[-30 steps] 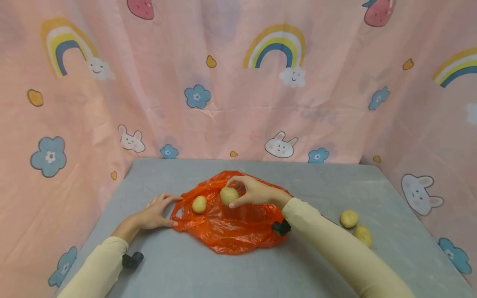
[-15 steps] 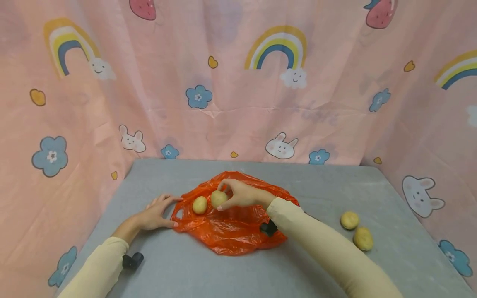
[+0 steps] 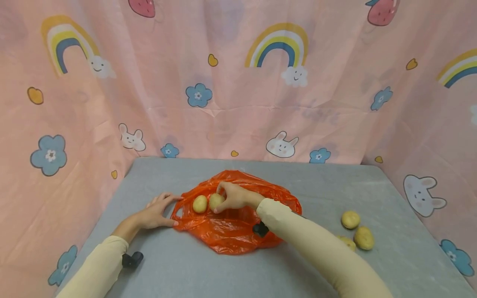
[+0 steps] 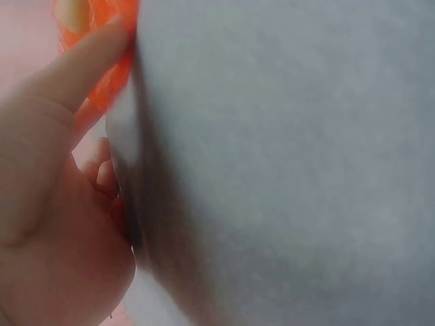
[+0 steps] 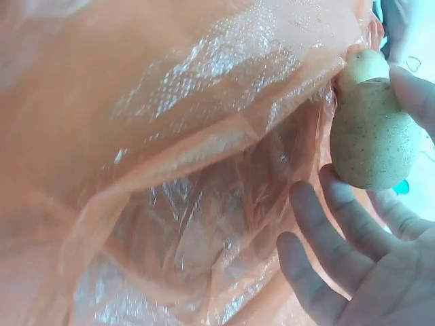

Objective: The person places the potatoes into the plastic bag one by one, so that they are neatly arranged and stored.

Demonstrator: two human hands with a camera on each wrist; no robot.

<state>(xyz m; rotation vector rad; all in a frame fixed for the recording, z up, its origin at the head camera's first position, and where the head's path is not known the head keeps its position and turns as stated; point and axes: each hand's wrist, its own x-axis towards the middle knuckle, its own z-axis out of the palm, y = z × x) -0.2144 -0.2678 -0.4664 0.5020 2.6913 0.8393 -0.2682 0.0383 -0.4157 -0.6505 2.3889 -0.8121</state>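
My right hand (image 3: 235, 196) pinches a potato (image 3: 215, 201) between thumb and fingers, over the left part of an orange-red plastic bag (image 3: 238, 238). Right beside it, a second potato (image 3: 199, 204) lies on the bag near its handle hole. In the right wrist view, the held potato (image 5: 374, 139) partly covers the other potato (image 5: 367, 66) behind it. At the bag's left end, my left hand (image 3: 158, 212) rests with thumb and forefinger extended, their tips touching the handle edge. The left wrist view shows the thumb on the bag's orange film (image 4: 109, 85).
Three more potatoes lie on the grey table (image 3: 179, 265) to the right: one at the back (image 3: 350, 219), another potato (image 3: 364, 238) just in front, and a third potato (image 3: 347, 242) partly behind my right sleeve. A pink patterned curtain (image 3: 231, 128) surrounds the table.
My right hand has carried its potato left and lowered it beside the other one on the bag. The left hand has stayed in place. A third potato now shows past my right sleeve.
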